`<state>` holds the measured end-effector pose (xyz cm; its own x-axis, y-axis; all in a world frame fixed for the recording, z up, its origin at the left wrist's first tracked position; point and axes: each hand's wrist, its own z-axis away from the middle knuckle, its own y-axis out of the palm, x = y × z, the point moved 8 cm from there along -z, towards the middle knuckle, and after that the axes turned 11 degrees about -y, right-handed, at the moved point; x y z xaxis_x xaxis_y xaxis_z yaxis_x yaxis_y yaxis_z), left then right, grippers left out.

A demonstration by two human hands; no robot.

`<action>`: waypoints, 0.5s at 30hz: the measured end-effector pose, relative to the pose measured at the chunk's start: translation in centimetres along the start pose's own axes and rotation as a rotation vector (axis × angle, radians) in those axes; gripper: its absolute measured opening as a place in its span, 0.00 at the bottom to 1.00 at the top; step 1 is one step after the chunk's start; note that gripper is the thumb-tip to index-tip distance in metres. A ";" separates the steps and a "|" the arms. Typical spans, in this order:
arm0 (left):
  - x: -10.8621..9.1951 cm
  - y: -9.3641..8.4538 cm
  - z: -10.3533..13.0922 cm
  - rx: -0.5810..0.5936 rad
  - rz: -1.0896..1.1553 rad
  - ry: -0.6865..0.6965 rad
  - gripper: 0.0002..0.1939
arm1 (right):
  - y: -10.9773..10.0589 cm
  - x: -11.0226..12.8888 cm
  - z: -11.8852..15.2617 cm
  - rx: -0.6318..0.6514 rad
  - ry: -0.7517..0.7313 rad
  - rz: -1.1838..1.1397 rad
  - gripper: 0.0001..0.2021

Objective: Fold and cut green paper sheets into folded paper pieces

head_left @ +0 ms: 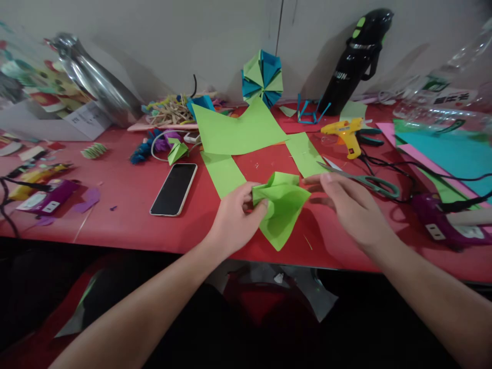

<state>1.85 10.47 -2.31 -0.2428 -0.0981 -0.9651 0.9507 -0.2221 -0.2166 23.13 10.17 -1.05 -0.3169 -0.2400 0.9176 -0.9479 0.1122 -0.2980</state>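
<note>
Shaping looks to be under way: the left hand [240, 215] pinches the folded green paper [282, 207] over the tabletop [126, 220] — the right hand [355, 207] open beside its right corner, contact unclear. Another fold would call for light, two-sided support.

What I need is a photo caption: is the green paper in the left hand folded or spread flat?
Folded, at least partly: the green paper, pinched by the left hand, bends over at its top instead of lying flat.

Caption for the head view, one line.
Left hand grips a folded green paper above a red table, right hand beside it, near scissors and a yellow glue gun.
</note>
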 end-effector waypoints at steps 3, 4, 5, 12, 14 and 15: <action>-0.2 0.1 0.6 -0.043 -0.134 0.053 0.10 | 0.1 2.7 0.2 0.067 -0.165 0.160 0.16; -0.3 0.2 0.8 -0.051 -0.155 0.071 0.10 | 0.5 3.2 0.4 0.126 -0.191 0.193 0.14; -0.5 0.3 0.9 -0.056 -0.166 0.089 0.10 | 0.9 3.8 0.6 0.163 -0.229 0.246 0.13; -1.3 1.1 1.1 -0.017 -0.144 0.134 0.09 | 2.8 3.8 1.7 0.334 -0.288 0.377 0.02; -1.3 1.4 1.0 0.015 -0.149 0.116 0.10 | 2.8 3.8 1.7 0.336 -0.301 0.381 0.03; -1.2 1.5 0.9 0.028 -0.149 0.098 0.10 | 2.8 3.8 1.7 0.335 -0.310 0.379 0.03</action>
<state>3.38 9.37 -1.31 -0.3589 0.0328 -0.9328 0.8997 -0.2538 -0.3551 19.18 7.94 1.13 -0.5820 -0.5187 0.6263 -0.7093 -0.0529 -0.7030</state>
